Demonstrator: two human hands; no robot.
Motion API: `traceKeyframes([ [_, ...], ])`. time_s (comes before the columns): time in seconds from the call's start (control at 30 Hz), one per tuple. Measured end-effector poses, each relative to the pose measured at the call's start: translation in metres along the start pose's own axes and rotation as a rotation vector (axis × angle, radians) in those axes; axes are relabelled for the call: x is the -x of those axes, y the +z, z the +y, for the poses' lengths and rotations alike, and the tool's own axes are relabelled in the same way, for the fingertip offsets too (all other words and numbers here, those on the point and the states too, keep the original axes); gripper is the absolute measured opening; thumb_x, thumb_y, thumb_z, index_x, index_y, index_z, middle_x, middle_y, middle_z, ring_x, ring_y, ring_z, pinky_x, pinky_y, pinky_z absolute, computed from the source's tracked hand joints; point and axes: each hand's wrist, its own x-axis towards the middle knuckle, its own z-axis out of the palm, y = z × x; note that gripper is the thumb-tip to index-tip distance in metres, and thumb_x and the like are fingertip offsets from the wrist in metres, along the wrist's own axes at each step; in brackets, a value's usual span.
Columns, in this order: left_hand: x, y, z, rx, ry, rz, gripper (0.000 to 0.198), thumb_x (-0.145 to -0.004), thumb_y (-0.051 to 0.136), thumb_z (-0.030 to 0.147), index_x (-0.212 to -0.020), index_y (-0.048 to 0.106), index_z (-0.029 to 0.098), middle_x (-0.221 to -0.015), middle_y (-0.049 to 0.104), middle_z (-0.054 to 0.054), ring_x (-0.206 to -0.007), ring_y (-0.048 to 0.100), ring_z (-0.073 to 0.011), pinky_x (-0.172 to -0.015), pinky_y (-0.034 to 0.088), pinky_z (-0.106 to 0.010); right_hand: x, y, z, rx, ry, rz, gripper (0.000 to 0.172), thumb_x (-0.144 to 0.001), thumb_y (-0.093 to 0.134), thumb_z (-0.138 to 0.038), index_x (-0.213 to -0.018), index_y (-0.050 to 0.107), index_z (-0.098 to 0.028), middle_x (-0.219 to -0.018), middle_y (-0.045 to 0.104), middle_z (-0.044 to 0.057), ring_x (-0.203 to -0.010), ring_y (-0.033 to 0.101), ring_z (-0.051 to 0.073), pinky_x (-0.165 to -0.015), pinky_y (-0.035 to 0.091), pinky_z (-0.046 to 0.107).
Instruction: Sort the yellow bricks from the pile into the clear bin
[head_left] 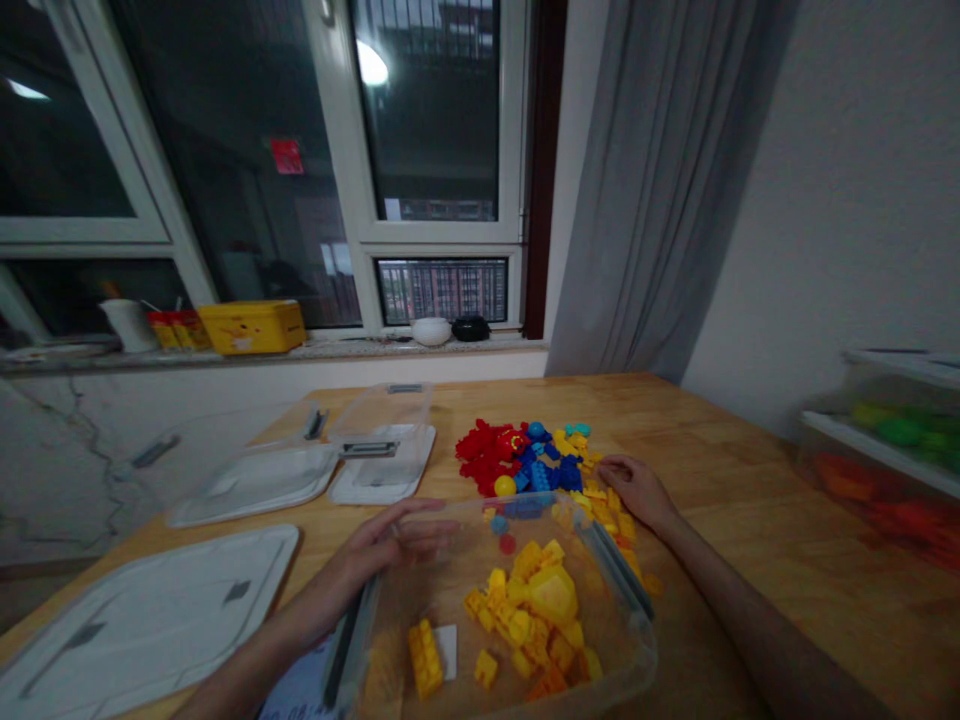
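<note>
In front of me stands a clear plastic box with grey clips, holding yellow building bricks, mostly in its right half. My left hand grips the box's far left corner; some fingers show through the clear wall. Past the box lies a loose pile of red pieces, blue bricks and more yellow bricks. My right hand rests at the pile's right edge with fingers bent against the yellow bricks. Whether a piece is pinched there is hidden. A yellow ball lies at the pile's front.
On the left lie a large white lid and two smaller white lids, with clear empty boxes around them. Stacked boxes of coloured pieces stand at the right. A yellow case sits on the windowsill.
</note>
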Motion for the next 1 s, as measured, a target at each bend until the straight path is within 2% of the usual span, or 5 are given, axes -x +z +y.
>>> traceKeyframes([
  [0.13,-0.002,-0.003,-0.006,0.024,0.002,-0.019,0.049,-0.085,0.062,0.023,-0.134,0.060,0.023,-0.131,0.073,-0.009,-0.126,0.064,-0.0322,-0.113,0.042,-0.046,-0.002,0.005,0.008,0.065,-0.090,-0.045,0.032,-0.072,0.070,-0.044,-0.091,0.076,-0.019,-0.100,0.076,0.012,-0.095,0.069,0.028,-0.085,0.054,0.039],
  [0.3,-0.003,-0.003,-0.005,0.006,0.007,-0.020,0.048,-0.087,0.063,0.031,-0.135,0.060,0.023,-0.132,0.073,-0.010,-0.127,0.063,-0.0342,-0.114,0.040,-0.048,-0.004,0.007,0.011,0.094,-0.150,-0.147,0.032,-0.080,0.066,-0.040,-0.103,0.077,-0.020,-0.110,0.077,0.011,-0.102,0.071,0.028,-0.093,0.055,0.043],
  [0.53,0.000,-0.001,0.000,-0.033,-0.009,0.033,0.052,-0.082,0.067,0.035,-0.133,0.062,0.024,-0.133,0.072,-0.009,-0.128,0.062,-0.0359,-0.115,0.039,-0.049,-0.004,0.010,0.018,0.087,-0.133,-0.175,0.029,-0.082,0.064,-0.038,-0.101,0.076,-0.019,-0.100,0.080,0.011,-0.091,0.075,0.027,-0.084,0.060,0.041],
  [0.8,-0.001,-0.001,-0.001,-0.037,-0.015,0.011,0.050,-0.086,0.064,0.034,-0.135,0.060,0.025,-0.134,0.072,-0.008,-0.129,0.061,-0.0342,-0.115,0.038,-0.049,-0.008,0.009,0.020,0.135,-0.157,-0.136,0.033,-0.079,0.069,-0.037,-0.105,0.074,-0.017,-0.108,0.077,0.014,-0.101,0.072,0.029,-0.096,0.055,0.046],
  [1.0,0.001,-0.003,-0.002,-0.043,0.010,0.001,0.050,-0.085,0.064,0.033,-0.134,0.062,0.025,-0.130,0.074,-0.008,-0.127,0.063,-0.0352,-0.115,0.039,-0.051,-0.006,0.010,0.015,0.133,-0.143,-0.198,0.028,-0.081,0.065,-0.036,-0.098,0.077,-0.018,-0.101,0.079,0.012,-0.092,0.074,0.027,-0.088,0.058,0.041],
])
